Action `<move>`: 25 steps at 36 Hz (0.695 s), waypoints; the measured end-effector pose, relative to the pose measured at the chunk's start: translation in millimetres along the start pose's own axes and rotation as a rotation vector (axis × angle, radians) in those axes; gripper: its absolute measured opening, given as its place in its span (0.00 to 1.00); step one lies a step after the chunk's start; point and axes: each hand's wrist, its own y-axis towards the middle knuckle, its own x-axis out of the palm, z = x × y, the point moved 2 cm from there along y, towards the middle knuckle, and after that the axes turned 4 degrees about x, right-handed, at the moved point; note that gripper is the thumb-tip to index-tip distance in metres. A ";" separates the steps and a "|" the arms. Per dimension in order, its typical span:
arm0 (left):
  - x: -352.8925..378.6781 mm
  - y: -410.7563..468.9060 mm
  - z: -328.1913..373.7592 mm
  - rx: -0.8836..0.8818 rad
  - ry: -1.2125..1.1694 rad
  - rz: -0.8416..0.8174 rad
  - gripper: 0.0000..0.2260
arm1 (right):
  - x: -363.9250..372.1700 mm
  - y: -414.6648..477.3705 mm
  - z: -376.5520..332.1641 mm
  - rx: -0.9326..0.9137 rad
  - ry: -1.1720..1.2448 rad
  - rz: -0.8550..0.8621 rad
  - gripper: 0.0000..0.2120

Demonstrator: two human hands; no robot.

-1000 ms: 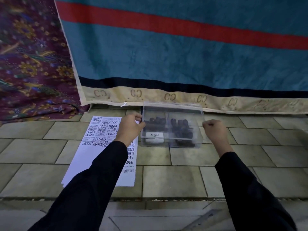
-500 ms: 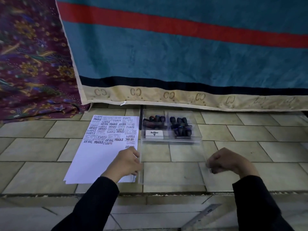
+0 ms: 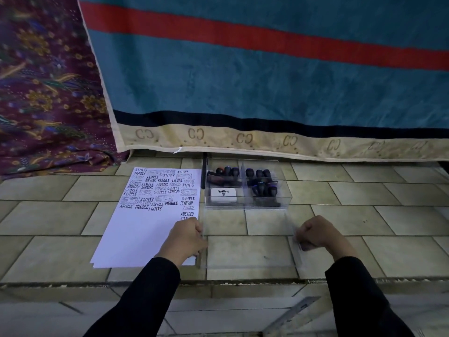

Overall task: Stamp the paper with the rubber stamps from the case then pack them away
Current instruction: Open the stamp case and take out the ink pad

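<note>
Clear rigid plastic lid (image 3: pixel 247 239) lay flat on tiled floor (image 3: pixel 364 215), just in front of open transparent stamp case (image 3: pixel 247 188). Left hand (image 3: pixel 185 237) and right hand (image 3: pixel 315 233) gripped opposite side edges, fingers clamped on lid. Judged light, stiff, slippery; hold by edges.

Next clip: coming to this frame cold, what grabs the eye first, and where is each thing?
The big teal hanging cloth with a red stripe fills the back. On the tiled floor below it, an open clear case holds dark-handled rubber stamps and a white Artline pad. Left of the case lies paper crowded with stamped words, and nearer the camera the left hand and right hand hold the clear lid.
</note>
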 end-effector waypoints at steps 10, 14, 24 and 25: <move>-2.3 5.0 9.3 -0.012 0.132 0.052 0.06 | -1.5 5.9 -20.9 0.062 -0.297 0.151 0.09; -23.6 6.9 6.9 0.064 0.043 0.130 0.07 | 2.0 7.3 -50.2 -0.268 -0.146 0.408 0.07; -46.6 19.2 -27.4 0.386 0.379 0.521 0.08 | 64.0 8.8 -168.3 -0.790 -0.336 0.257 0.11; -44.6 20.4 -31.6 0.395 0.429 0.521 0.09 | 68.7 12.3 -172.9 -0.782 -0.395 0.242 0.12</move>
